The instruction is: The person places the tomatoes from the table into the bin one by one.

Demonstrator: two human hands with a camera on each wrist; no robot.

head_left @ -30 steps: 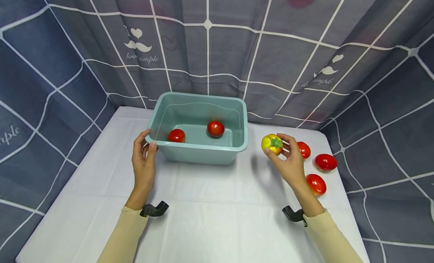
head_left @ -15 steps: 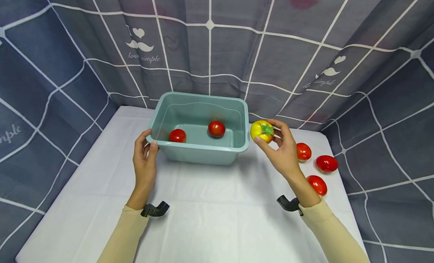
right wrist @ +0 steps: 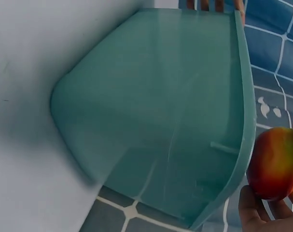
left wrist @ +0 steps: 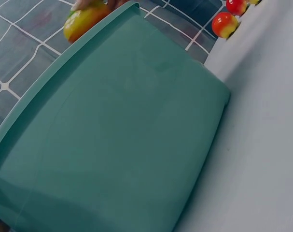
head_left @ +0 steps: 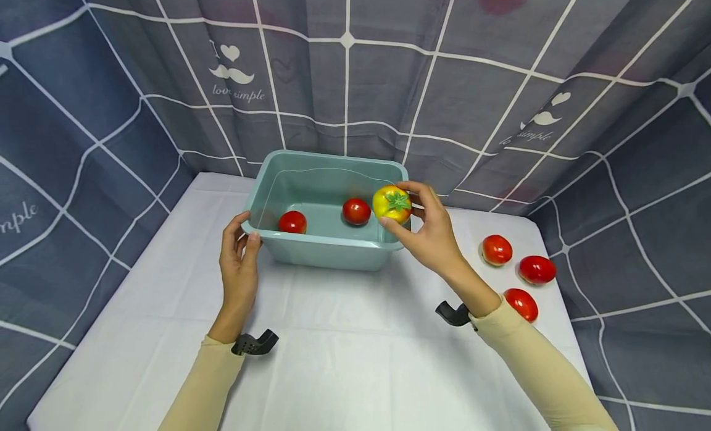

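Observation:
My right hand pinches a yellow-and-red tomato with a green leafy top between thumb and fingers. It holds the tomato above the right end of a teal plastic bin. In the right wrist view, the tomato's red underside shows beside the bin's rim. At the bin's left front corner, my left hand grips the rim with thumb and fingers. Inside the bin lie two red tomatoes, one near the left front and one right of the middle.
On the white tablecloth, to the right of my right hand, lie three more red tomatoes. A grey checked curtain hangs close behind the bin and along both sides of the table.
My right hand has carried the yellow-and-red tomato leftward, from beside the bin to above its right end. The left hand stays on the rim.

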